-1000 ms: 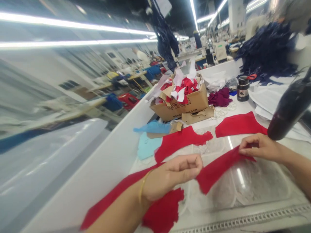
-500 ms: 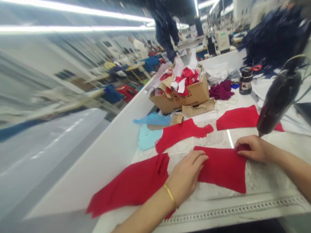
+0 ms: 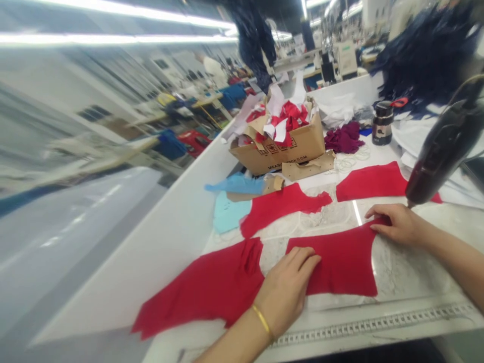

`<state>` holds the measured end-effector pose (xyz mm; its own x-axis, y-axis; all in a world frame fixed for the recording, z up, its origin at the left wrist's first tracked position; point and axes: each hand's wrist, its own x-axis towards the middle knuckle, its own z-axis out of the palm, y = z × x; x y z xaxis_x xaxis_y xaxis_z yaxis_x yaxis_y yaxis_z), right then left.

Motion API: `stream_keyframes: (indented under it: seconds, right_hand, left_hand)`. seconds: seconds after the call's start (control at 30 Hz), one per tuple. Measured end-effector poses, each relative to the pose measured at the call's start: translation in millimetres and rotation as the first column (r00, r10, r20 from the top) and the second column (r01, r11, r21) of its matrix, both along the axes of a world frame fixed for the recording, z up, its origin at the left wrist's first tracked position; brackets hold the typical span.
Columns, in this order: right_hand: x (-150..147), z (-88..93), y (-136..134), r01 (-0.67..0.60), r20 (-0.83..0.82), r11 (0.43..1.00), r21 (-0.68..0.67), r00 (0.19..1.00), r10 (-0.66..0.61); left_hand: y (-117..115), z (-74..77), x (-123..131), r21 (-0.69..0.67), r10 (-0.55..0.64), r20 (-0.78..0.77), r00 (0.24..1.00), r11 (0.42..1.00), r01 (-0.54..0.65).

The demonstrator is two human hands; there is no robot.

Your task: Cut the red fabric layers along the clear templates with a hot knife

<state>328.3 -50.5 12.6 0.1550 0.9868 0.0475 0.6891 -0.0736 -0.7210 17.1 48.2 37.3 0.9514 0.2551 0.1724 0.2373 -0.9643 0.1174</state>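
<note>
The black tool point(image 3: 442, 151) obstructs beyond the right hand point(image 3: 403, 226), while nearer tabletop point(image 3: 416, 277) lies open.

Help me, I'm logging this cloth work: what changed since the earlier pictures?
The red cloth in the right hand, first lifted and narrow, has come down, spread on the table. The left hand now rests on its left part; the right hand still pinches its upper right corner. The box and jar stayed put.

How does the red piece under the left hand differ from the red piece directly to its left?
The red piece under the left hand lies nearly flat; the left piece is rumpled at its upper right. The left piece looks longer; the piece under the hand, shorter. Both are red fabric.
</note>
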Motion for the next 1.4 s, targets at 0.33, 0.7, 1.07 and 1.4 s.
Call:
stream_keyframes:
  seconds: [0.33,0.7,1.07,1.4]
  right_hand:
    - [13.1,-4.7,3.3,0.266,0.146,0.960,0.092,0.950,-0.277]
    - [12.9,-0.9,3.5,0.220,0.277,0.975,-0.012,0.938,-0.208]
    - [13.7,-4.3,3.4,0.245,0.242,0.963,0.107,0.933,-0.265]
    - [5.4,-4.3,3.1,0.201,0.249,0.977,0.070,0.945,-0.212]
  left_hand:
    - [-2.7,-3.9,-3.2,0.051,-0.008,0.085,0.996,0.999,0.003]
    - [2.9,-3.7,-0.5,0.058,-0.029,0.121,0.992,0.998,0.022]
    - [37.1,10.9,15.6,0.128,0.008,0.086,0.996,0.992,-0.019]
    - [84.1,-4.3,70.8,0.241,0.354,-0.270,0.895,0.925,-0.294]
